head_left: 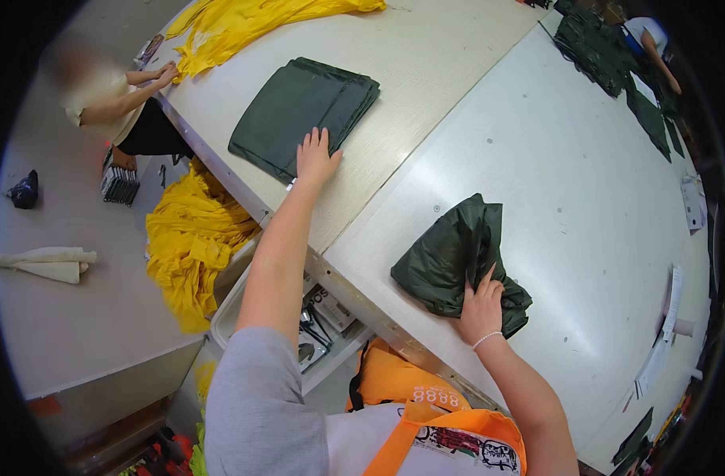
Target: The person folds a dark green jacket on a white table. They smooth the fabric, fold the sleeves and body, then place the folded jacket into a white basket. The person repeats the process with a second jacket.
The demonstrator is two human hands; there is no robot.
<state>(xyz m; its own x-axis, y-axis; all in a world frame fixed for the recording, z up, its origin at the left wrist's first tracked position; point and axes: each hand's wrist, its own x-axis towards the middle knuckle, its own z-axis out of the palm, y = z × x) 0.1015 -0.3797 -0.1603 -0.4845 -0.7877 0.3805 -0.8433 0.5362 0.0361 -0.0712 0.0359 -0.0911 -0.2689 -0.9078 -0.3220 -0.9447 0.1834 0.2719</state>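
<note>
A neat stack of flat dark green fabric pieces (299,107) lies on the pale table, ahead and left. My left hand (318,163) rests on the stack's near edge with its fingers stretched out and spread. Closer in, on the whiter part of the table, sits a loosely bunched dark green cloth bundle (440,258). My right hand (481,308) grips this bundle at its near right side, the fingers pressed into a fold. Part of the thumb is hidden by the cloth.
Yellow cloth (255,32) covers the far left of the table, where another person's hands (168,73) touch it. A yellow heap (196,246) hangs beside a drawer (335,349) with tools. More dark green cloth (588,51) lies at the far right, near another person.
</note>
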